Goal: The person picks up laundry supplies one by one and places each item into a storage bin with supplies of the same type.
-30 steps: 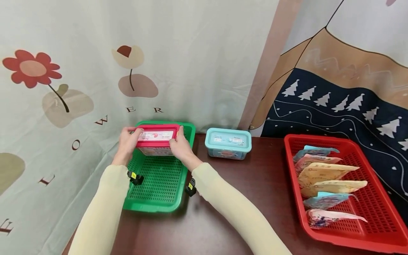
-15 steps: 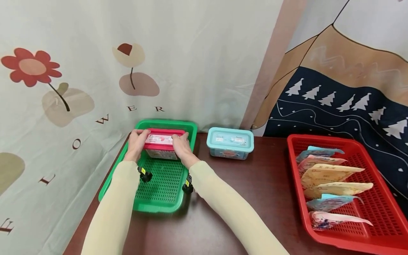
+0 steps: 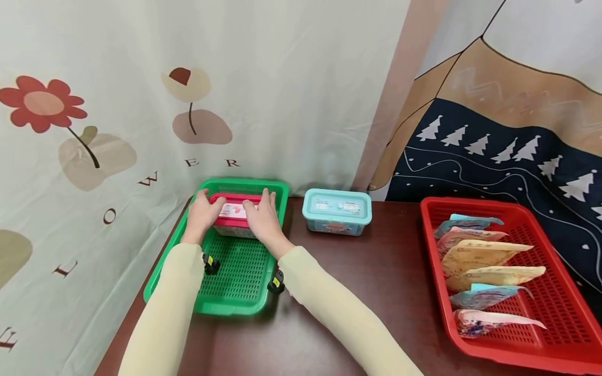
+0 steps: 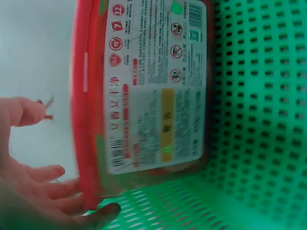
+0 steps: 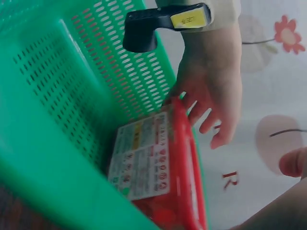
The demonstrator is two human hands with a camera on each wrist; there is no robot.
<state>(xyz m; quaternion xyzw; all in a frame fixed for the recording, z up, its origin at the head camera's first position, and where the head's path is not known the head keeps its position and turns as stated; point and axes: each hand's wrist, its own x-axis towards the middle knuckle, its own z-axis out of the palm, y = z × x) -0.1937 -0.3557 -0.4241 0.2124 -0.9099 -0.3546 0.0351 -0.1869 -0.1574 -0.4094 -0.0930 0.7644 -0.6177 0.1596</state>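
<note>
A plastic box with a pinkish-red lid [image 3: 232, 210] sits at the far end of the green basket [image 3: 256, 309]. A white printed label [image 4: 148, 120] covers the side of it that faces the left wrist camera. My left hand [image 3: 201, 216] is at the box's left end, thumb lifted off the lid and fingers spread beside the rim. At the right end my right hand [image 3: 264, 222] has its fingers extended, its thumb over the lid. In the right wrist view only part of that hand, its thumb [image 5: 291, 163], shows; whether it touches the box is unclear.
A light-blue lidded box [image 3: 336, 211] stands on the dark table [image 3: 310, 324], right of the green basket. Farther right, a red basket [image 3: 576, 324] holds several upright pouches [image 3: 484, 256]. A printed curtain [image 3: 291, 94] hangs behind.
The red-lidded box has gone down into the green basket and a little to the right. Both hands have loosened from its ends, with the thumbs and fingers spreading.
</note>
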